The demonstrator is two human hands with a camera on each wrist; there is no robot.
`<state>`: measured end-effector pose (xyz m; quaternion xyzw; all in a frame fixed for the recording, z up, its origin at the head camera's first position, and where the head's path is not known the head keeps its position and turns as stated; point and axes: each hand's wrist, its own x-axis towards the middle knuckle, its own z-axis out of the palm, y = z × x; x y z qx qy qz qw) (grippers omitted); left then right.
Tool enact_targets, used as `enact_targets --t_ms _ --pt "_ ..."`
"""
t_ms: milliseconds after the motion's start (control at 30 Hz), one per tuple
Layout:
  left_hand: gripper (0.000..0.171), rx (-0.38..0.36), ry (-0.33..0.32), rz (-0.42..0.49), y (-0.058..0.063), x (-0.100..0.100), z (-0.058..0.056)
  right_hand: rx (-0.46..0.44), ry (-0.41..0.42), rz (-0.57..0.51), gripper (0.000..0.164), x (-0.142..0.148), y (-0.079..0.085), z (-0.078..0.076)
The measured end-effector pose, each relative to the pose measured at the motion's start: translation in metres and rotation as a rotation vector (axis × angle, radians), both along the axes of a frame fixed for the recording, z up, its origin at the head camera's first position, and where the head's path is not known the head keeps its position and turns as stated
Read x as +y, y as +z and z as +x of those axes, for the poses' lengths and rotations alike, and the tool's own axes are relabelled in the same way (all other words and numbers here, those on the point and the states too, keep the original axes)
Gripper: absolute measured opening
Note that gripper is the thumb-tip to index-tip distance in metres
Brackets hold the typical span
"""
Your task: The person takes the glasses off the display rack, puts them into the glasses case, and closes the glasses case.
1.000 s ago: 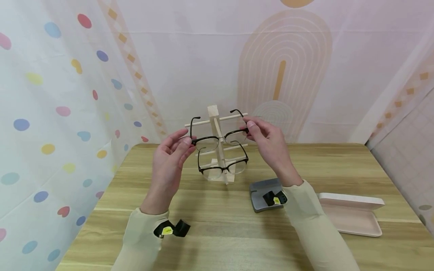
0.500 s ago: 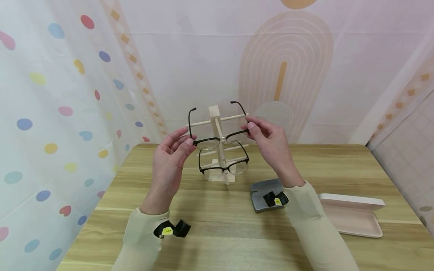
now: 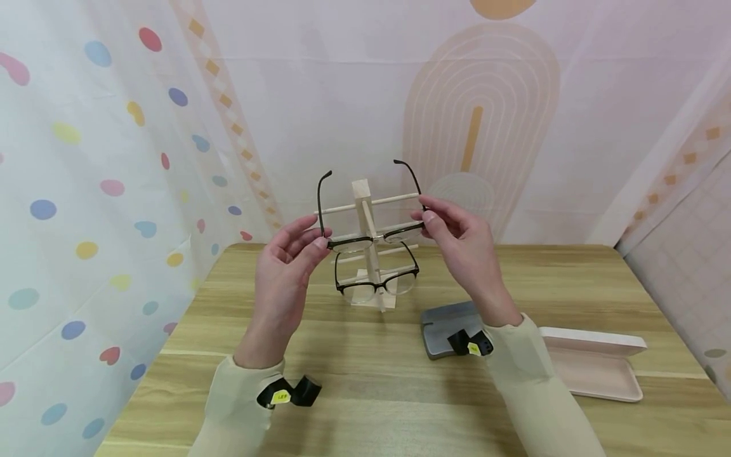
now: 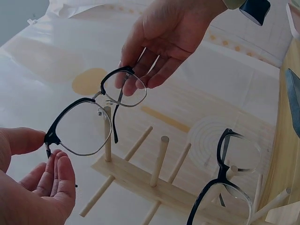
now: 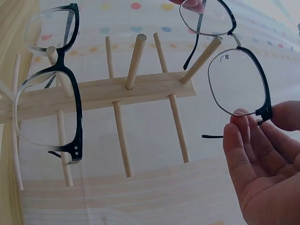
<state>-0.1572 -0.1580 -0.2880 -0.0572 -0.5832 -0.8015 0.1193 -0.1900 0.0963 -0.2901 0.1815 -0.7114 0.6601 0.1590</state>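
Note:
Both hands hold one pair of browline eyeglasses, black above and thin-rimmed below, with the temples unfolded and pointing up and away. My left hand pinches the left hinge end between thumb and fingers; my right hand pinches the right one. Behind them rises a wooden display stand with crosswise pegs. In the right wrist view the bridge of the held eyeglasses lies close to the tip of the stand's top front peg. A second, dark-framed pair of glasses rests lower on the stand.
An open grey glasses case lies right of the stand, partly hidden by the right wrist camera. Farther right is an open pale pink case, partly behind the right sleeve. A patterned curtain hangs behind the wooden table.
The held eyeglasses have tilted so their temple tips point higher, while the front has dropped slightly. My right hand has shifted a little right. The lower pair stays on the stand.

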Motion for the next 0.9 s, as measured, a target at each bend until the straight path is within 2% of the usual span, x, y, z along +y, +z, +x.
enact_targets --t_ms 400,900 --pt "0.04 0.042 0.026 -0.085 0.003 0.01 0.008 0.062 -0.046 0.014 0.033 0.012 -0.001 0.018" --pt "0.042 0.075 0.019 -0.125 0.003 0.021 0.017 0.092 -0.081 -0.017 0.031 0.025 0.003 0.042"
